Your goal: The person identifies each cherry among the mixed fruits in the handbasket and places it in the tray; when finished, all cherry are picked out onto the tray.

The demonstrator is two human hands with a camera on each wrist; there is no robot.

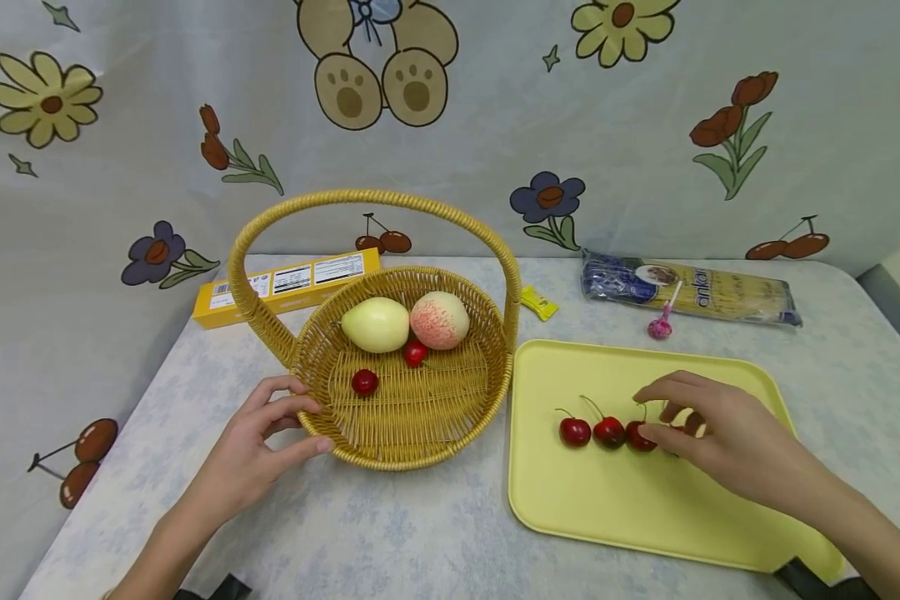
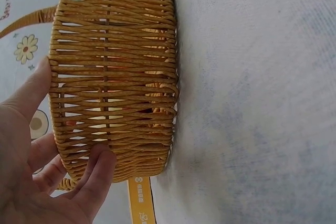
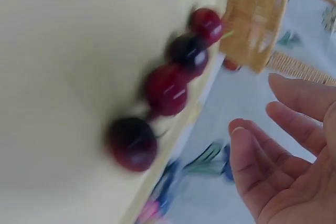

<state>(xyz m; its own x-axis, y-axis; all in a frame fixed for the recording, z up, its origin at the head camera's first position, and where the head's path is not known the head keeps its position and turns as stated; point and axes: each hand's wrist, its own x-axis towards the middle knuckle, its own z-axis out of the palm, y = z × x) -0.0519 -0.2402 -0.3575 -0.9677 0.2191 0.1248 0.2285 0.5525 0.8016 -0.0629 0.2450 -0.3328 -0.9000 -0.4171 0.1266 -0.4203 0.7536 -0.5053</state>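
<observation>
Landmark: basket (image 1: 420, 417). Inside basket: pear (image 1: 376, 325) back left, peach (image 1: 439, 321) back right, two cherries (image 1: 364, 382) in front of those. Behind basket, left: box (image 1: 322, 279). Behind basket, right: candy (image 1: 539, 303). Right of basket: tray (image 1: 607, 508), four cherries (image 1: 609, 432) on it in a row. Far right of basket, towards back: lollipop (image 1: 661, 326), noodle pack (image 1: 742, 298).

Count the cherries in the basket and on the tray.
6: two cherries in the basket, four on the tray, the rightmost mostly behind the right hand in the head view.
</observation>
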